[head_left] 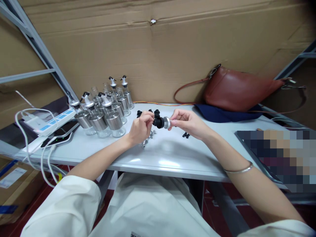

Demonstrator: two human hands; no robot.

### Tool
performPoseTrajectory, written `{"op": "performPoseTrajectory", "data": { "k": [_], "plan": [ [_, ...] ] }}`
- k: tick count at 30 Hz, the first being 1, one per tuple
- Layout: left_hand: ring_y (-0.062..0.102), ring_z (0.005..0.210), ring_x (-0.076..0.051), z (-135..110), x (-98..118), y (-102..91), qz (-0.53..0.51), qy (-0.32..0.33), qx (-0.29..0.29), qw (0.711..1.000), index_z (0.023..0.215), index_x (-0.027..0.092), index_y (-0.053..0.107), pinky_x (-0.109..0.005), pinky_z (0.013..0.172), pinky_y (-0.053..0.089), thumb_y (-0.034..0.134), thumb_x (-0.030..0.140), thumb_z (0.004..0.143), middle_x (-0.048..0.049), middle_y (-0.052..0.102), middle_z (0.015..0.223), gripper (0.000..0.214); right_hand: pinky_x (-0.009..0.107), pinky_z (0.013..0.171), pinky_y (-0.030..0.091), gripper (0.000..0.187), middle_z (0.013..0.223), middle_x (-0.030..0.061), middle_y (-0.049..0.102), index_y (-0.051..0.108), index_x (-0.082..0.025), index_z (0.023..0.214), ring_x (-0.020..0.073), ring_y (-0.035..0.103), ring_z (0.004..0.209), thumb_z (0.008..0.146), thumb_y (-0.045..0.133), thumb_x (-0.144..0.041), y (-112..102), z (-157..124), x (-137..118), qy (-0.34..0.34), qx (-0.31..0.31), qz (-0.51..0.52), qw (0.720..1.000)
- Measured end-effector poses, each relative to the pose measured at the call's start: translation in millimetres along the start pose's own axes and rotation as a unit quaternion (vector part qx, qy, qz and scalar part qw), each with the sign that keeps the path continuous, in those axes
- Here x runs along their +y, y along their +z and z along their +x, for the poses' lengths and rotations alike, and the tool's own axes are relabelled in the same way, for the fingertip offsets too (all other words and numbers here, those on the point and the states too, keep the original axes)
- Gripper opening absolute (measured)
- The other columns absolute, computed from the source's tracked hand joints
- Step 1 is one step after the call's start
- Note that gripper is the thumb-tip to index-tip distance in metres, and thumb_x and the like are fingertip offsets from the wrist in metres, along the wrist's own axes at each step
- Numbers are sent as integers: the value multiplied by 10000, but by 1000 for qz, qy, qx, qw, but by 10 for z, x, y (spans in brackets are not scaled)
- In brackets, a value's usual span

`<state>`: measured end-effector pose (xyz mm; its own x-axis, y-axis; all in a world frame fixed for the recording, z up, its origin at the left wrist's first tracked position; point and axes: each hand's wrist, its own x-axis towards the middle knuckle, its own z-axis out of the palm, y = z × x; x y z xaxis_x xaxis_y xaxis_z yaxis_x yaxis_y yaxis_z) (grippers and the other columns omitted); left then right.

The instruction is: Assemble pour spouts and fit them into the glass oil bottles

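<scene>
Both of my hands are raised a little above the white table [168, 154], pinching one small part between them. My left hand [140, 127] grips the black plastic end of a pourer cap [161, 122]. My right hand [186, 122] grips the cap's silver metal ring. Several loose black plastic pieces [148, 113] lie on the table just behind my hands, and a few more black pieces [186, 135] lie under my right wrist. Small silver metal parts [148, 140] rest below my left hand.
Several glass bottles with steel sleeves [106, 112], some fitted with pourers, stand at the back left. A power strip [53, 120], a phone [61, 133] and white cables lie at the left edge. A brown leather bag [237, 89] on dark blue cloth sits back right, against a cardboard wall.
</scene>
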<state>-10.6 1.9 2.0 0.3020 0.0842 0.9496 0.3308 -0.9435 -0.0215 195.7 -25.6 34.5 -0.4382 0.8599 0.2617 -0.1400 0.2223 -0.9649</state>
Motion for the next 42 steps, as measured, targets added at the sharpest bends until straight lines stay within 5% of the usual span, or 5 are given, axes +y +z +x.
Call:
{"op": "performPoseTrajectory", "data": {
  "k": [5, 11, 15, 29, 42],
  "plan": [
    [516, 663, -87, -5, 15, 15, -20, 16, -7, 1000, 991, 221, 376, -204, 612, 416, 338, 213, 971, -5, 541, 845, 43, 286, 659, 512, 289, 648, -10, 712, 602, -182, 689, 133, 669, 609, 634, 834, -345, -8, 1, 17, 0, -12, 10, 1000],
    [500, 543, -53, -33, -14, -21, -90, -29, -84, 992, 1089, 221, 384, -190, 560, 414, 328, 167, 965, -12, 574, 893, 146, 301, 686, 508, 262, 644, -10, 706, 596, -186, 688, 137, 662, 623, 675, 806, -341, -42, 13, 40, -16, 7, -12, 1000],
    [549, 595, -74, -9, -10, -59, -97, -44, -97, 990, 1089, 208, 418, -209, 596, 455, 484, 247, 919, -6, 581, 853, 187, 306, 705, 505, 265, 647, -15, 701, 583, -192, 699, 134, 655, 627, 683, 800, -343, -63, 22, 38, -30, 30, -27, 999],
    [672, 885, -146, 70, 54, -9, -294, -312, -58, 901, 1011, 162, 590, -289, 846, 552, 666, 353, 816, -65, 667, 982, 284, 324, 721, 524, 303, 688, 9, 682, 683, -191, 754, 150, 634, 679, 612, 824, -418, -56, 39, -12, -69, 111, -92, 987],
    [680, 874, -155, 81, 61, -11, -308, -345, -26, 886, 921, 157, 673, -299, 831, 583, 740, 321, 742, -54, 682, 946, 252, 366, 703, 557, 329, 732, 36, 715, 711, -186, 750, 180, 659, 683, 572, 843, -430, -19, 23, 23, -95, 131, -119, 980]
  ]
}}
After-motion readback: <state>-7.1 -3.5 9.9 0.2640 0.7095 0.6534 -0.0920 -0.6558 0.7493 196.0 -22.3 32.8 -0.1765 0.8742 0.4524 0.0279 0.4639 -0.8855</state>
